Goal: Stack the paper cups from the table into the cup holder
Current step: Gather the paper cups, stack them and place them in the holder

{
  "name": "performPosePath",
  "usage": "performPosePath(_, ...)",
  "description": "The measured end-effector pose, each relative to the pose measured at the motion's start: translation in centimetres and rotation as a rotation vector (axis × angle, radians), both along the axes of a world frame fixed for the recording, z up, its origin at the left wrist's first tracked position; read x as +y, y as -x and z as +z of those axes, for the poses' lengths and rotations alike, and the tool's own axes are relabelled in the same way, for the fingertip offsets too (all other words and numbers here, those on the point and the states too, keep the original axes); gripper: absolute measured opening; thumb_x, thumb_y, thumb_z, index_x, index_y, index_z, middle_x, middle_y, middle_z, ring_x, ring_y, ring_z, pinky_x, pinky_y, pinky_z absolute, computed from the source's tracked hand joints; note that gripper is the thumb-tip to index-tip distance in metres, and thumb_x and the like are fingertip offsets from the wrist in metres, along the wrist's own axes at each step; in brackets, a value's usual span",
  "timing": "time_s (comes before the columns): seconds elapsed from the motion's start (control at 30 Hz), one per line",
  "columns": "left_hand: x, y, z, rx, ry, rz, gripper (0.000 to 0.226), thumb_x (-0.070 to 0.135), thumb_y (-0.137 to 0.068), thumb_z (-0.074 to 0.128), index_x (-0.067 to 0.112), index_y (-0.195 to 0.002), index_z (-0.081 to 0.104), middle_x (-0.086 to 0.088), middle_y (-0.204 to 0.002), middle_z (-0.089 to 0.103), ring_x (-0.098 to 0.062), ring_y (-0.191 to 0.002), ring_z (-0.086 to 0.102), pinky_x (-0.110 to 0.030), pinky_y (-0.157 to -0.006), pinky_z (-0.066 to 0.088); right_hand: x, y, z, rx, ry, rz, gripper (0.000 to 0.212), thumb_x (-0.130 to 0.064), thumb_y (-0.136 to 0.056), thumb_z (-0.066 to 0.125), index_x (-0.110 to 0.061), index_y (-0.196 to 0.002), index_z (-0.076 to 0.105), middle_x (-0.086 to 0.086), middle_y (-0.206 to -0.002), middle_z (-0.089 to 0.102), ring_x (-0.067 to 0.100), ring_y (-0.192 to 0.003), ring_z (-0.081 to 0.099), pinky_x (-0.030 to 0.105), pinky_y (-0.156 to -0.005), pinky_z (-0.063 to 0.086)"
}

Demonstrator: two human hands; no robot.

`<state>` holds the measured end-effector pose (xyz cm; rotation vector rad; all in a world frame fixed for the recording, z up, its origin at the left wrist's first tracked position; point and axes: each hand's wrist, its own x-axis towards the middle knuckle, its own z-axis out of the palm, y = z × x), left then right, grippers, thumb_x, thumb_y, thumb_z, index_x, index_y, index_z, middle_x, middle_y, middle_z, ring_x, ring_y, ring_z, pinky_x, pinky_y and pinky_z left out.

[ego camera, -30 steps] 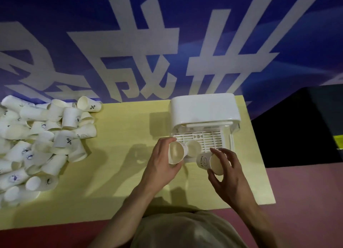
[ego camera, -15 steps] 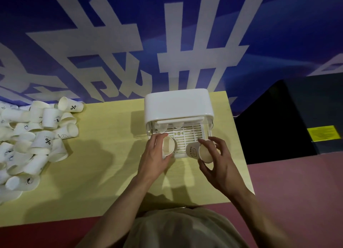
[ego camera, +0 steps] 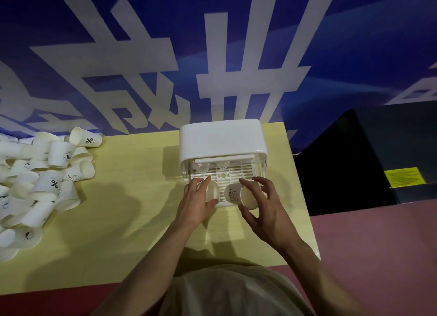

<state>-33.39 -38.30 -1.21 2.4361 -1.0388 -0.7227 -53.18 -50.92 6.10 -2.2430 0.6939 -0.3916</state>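
Gripping one cup [ego camera: 211, 192] in my left hand [ego camera: 197, 203] and one [ego camera: 241, 195] in my right hand [ego camera: 262, 207], I was at the holder [ego camera: 222, 140] near the desk's right edge; the pile [ego camera: 45, 173] at the left edge remained.

The holder [ego camera: 223, 140] stands at the table's [ego camera: 123, 211] far right. A cup heap [ego camera: 42, 181] lies at the far left. Two cups [ego camera: 241, 195] sit at the holder's front, side by side.
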Motion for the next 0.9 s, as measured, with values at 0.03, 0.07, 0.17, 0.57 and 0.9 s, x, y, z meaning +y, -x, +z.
performPosePath(0.03,0.1,0.0,0.0,-0.006,0.004,-0.007,0.082,0.04,-0.09,0.075,0.029,-0.159,0.032,0.004,-0.15,0.036,-0.023,-0.136,0.037,-0.042,-0.105,0.048,0.0,-0.2,-0.1,-0.008,0.008,0.016,0.059,-0.028,-0.097,0.069,-0.03,-0.152,0.046,0.001,-0.149,0.037,0.015,-0.126,0.053,0.032,-0.101,0.054)
performPosePath(0.07,0.3,0.1,0.1,-0.013,0.013,-0.01,0.084,0.039,-0.09,0.075,0.03,-0.16,0.029,0.004,-0.151,0.035,-0.023,-0.134,0.038,-0.042,-0.103,0.049,0.0,-0.5,-0.2,-0.014,0.008,0.032,0.059,-0.029,-0.098,0.069,-0.03,-0.152,0.046,0.001,-0.149,0.037,0.015,-0.127,0.053,0.032,-0.1,0.054)
performPosePath(0.17,1.6,0.4,0.9,-0.016,0.072,0.023,0.086,0.035,-0.089,0.077,0.031,-0.16,0.028,0.006,-0.15,0.035,-0.02,-0.13,0.039,-0.04,-0.101,0.05,0.1,-1.8,-0.1,-0.011,-0.012,0.066,0.061,-0.034,-0.099,0.066,-0.033,-0.155,0.041,-0.001,-0.149,0.037,0.013,-0.127,0.052,0.031,-0.1,0.054)
performPosePath(0.57,9.2,1.1,4.2,-0.053,0.192,0.167,0.064,0.04,-0.092,0.072,0.028,-0.149,0.046,0.007,-0.143,0.041,-0.013,-0.13,0.042,-0.035,-0.107,0.046,0.8,-7.1,-3.3,0.061,0.099,0.221,0.062,-0.03,-0.093,0.074,-0.025,-0.15,0.048,0.01,-0.146,0.044,0.029,-0.126,0.054,0.044,-0.097,0.055)
performPosePath(0.9,13.3,1.7,4.2,-0.027,0.168,0.22,0.061,0.052,-0.091,0.068,0.034,-0.145,0.046,0.015,-0.141,0.04,-0.007,-0.129,0.043,-0.033,-0.104,0.048,0.6,-10.1,-8.2,0.273,0.084,0.304,0.071,-0.031,-0.086,0.083,-0.023,-0.149,0.051,0.008,-0.149,0.05,0.032,-0.131,0.055,0.048,-0.091,0.059)
